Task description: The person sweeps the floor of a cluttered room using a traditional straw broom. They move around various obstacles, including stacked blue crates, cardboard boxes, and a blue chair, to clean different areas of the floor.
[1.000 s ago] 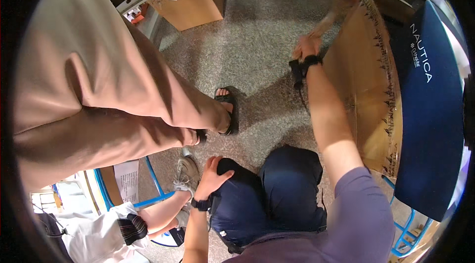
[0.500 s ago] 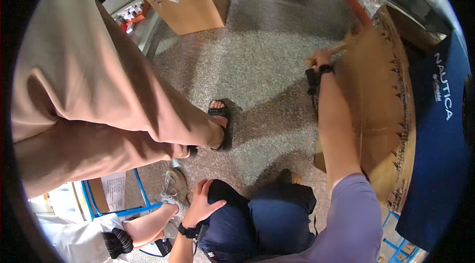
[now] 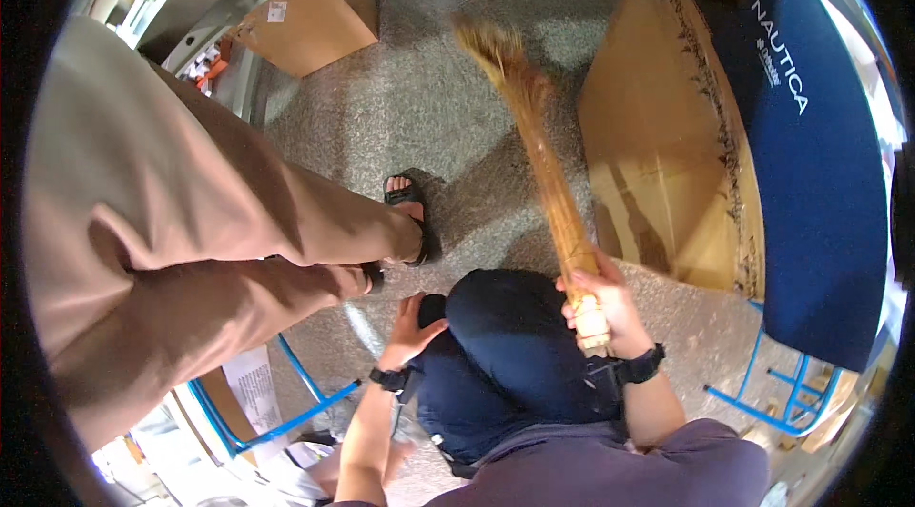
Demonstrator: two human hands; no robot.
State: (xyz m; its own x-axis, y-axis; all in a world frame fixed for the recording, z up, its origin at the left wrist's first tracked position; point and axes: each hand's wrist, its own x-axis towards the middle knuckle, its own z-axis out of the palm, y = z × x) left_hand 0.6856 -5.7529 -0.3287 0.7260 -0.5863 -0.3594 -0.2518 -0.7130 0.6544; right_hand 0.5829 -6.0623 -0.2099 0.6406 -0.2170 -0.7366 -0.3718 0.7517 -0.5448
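My right hand (image 3: 610, 307) is closed round the bound handle of a straw hand broom (image 3: 548, 169). The broom slants up and to the left over the floor, its bristles spread at the far end and a little blurred. Resting on my left knee, in dark trousers, is my left hand (image 3: 412, 334), with the thumb apart from the fingers and nothing in it. To the right of the broom stands a large open cardboard box (image 3: 634, 140), with a shadow cast on its side.
A person in tan trousers (image 3: 229, 183) and black sandals stands close at my left. A smaller cardboard box (image 3: 319, 21) sits farther off, under a metal edge. A dark blue panel with white lettering (image 3: 820, 183) stands at the right, by a blue-framed stool (image 3: 796, 407).
My right hand has drawn back from beside the large box toward my lap, bringing the broom into plain sight. My left hand stays on my knee. The view has shifted to the right.
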